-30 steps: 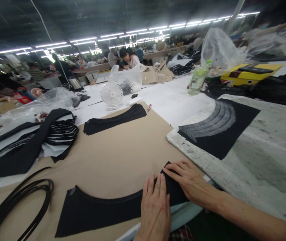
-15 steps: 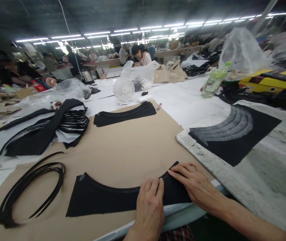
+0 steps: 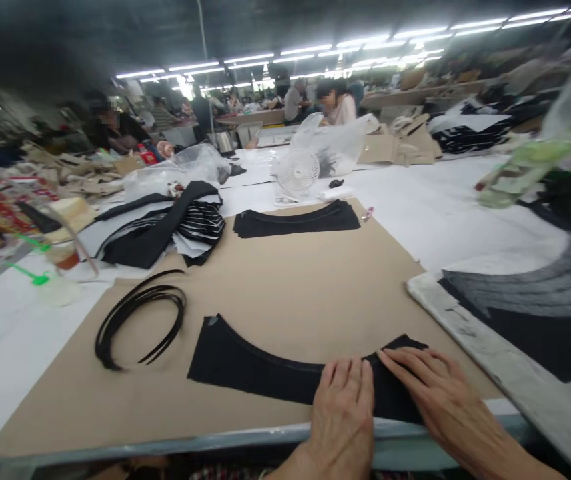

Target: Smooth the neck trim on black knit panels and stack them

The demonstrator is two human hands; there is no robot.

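Observation:
A black curved fabric piece point(image 3: 260, 363) lies on tan paper at the table's front edge, its concave edge facing away from me. A narrow strip runs along that edge. My left hand point(image 3: 344, 400) rests flat on the piece right of its middle, fingertips at the curved edge. Close beside it, my right hand point(image 3: 438, 387) lies over the right end, fingers stretched out and thumb and index tips at the edge. The fabric under both hands is hidden. To the left sits a loose coil of thin black strips point(image 3: 110, 333).
Farther back lies a stack of similar black pieces point(image 3: 298, 220), with a small white fan point(image 3: 296, 170) behind it. On the right, a pale board point(image 3: 445, 313) carries whitish-streaked black pieces point(image 3: 540, 333). A black fabric pile point(image 3: 165, 230) lies left. People work in the background.
The view has turned to the left, so things appear farther right. Both hands stay on the curved edge of the black piece, with only slight movement of the fingers.

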